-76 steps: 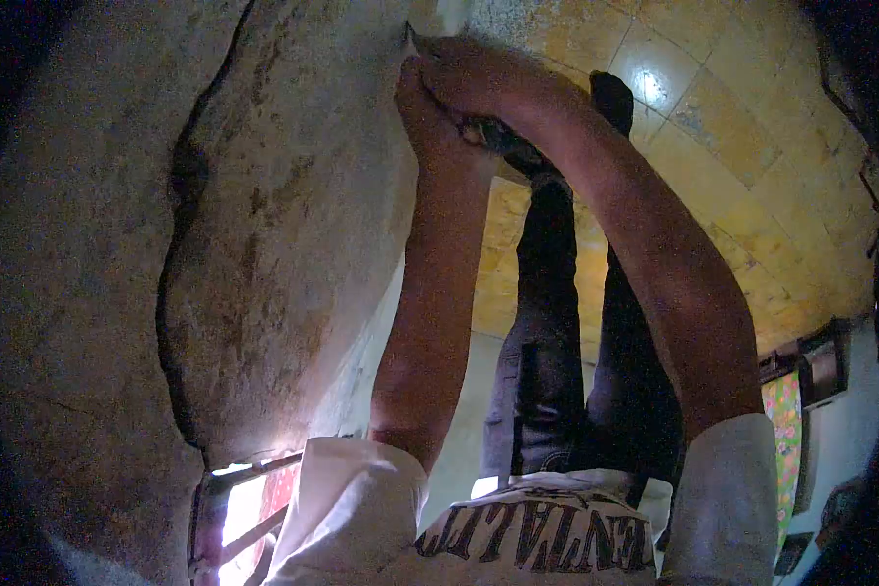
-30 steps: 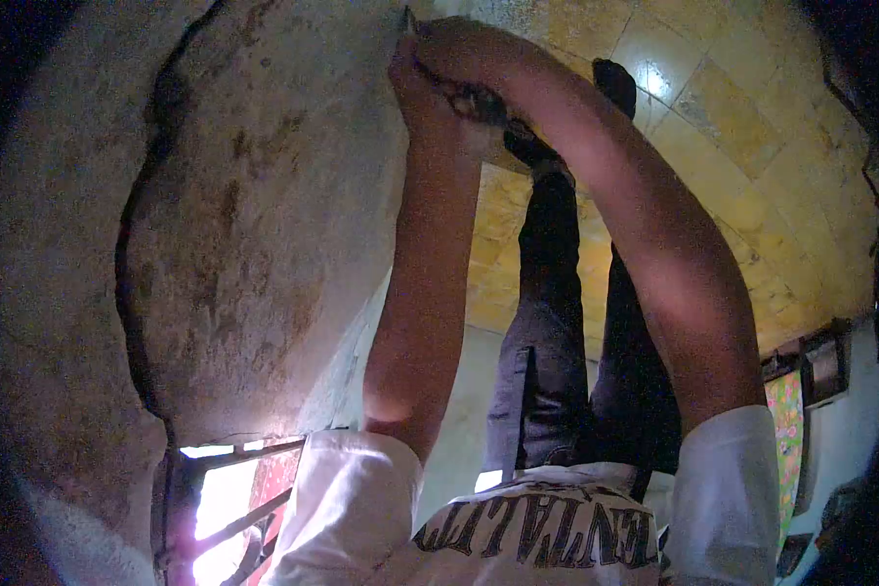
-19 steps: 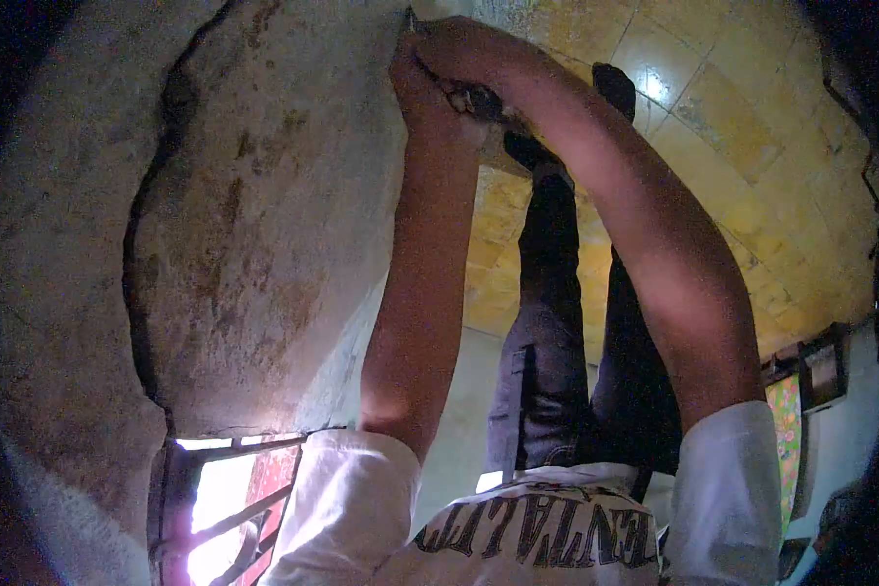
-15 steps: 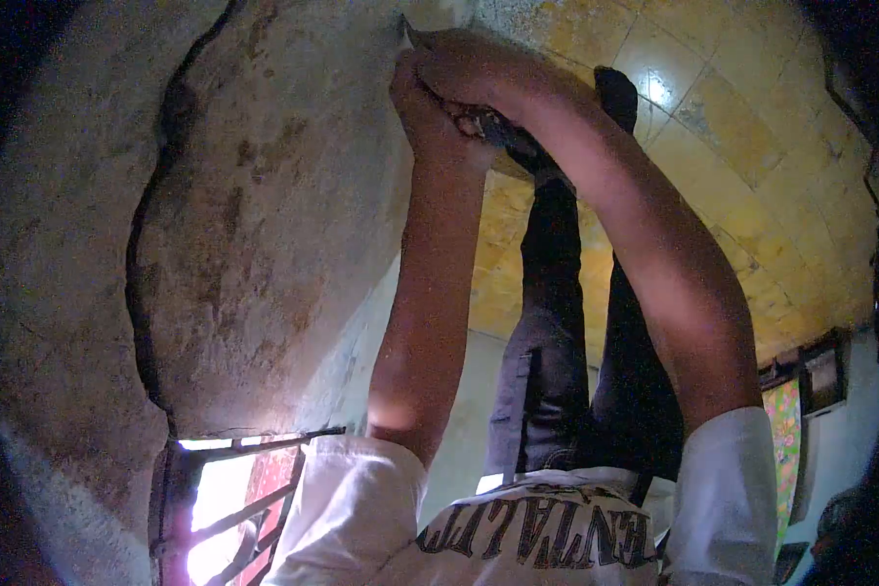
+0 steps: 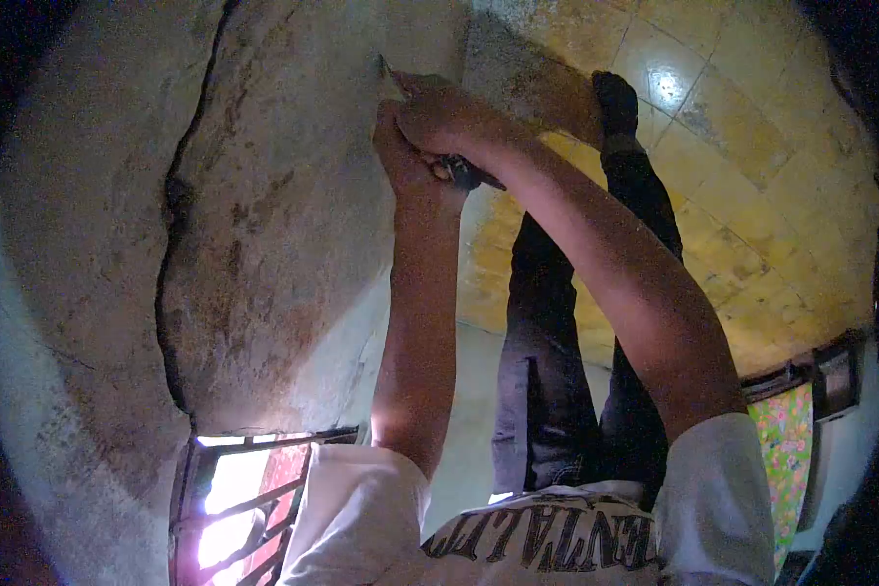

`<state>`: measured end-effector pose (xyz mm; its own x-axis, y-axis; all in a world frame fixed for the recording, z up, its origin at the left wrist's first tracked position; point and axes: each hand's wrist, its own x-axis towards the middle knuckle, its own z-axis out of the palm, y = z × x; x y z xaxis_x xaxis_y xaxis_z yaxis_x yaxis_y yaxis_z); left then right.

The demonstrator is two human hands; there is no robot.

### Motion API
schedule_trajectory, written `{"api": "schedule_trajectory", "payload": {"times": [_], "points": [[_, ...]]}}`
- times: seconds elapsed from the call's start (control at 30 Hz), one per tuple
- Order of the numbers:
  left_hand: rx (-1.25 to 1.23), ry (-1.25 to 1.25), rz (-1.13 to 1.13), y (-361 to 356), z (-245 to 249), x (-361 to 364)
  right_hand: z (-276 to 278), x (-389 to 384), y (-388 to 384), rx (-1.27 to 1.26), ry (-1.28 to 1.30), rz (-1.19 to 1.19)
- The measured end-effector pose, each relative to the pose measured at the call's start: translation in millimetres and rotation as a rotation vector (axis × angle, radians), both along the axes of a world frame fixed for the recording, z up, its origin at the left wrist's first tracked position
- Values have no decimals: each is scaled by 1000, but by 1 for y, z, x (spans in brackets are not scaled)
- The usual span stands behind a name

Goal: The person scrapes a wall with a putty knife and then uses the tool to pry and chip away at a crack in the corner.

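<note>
A rough, stained wall (image 5: 264, 215) is seen far to the left of the hands, split by a long dark crack (image 5: 171, 244), and a barred window (image 5: 234, 498) is seen well below it, back towards the person's body. Just to the right of the crack, the left hand (image 5: 400, 151) is held against the wall, its fingers pressed together and curled shut around a tool (image 5: 459, 174). The tool's dark handle is seen between the two palms, and its thin pale tip is laid against the wall just beyond the knuckles. The right hand (image 5: 439, 112) is closed over the left, touching it, with the fingers wrapped tightly on the same handle. To the right of both hands, dark trousers (image 5: 547, 322) and a dark shoe (image 5: 615, 98) are seen, the shoe being planted near the hands on a yellow tiled floor (image 5: 752, 176). Well to the right and back from the hands, a flowered cloth (image 5: 781, 459) is seen.
</note>
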<state>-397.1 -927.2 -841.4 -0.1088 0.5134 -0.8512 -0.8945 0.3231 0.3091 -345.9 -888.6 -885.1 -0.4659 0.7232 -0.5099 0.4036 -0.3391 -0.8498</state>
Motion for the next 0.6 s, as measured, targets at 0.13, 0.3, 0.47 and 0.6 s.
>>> {"api": "schedule_trajectory", "payload": {"times": [0.13,0.3,0.47,0.6], "points": [[-67,57,-12,9,-2,8,36,25,29,-408,104,107],[-179,168,-68,26,10,11,38,14,17,-66,-36,-35],[-53,65,-103,15,-13,-14,28,17,44,-410,12,42],[-70,15,-163,30,-7,1,34,25,52,-418,-53,39]]}}
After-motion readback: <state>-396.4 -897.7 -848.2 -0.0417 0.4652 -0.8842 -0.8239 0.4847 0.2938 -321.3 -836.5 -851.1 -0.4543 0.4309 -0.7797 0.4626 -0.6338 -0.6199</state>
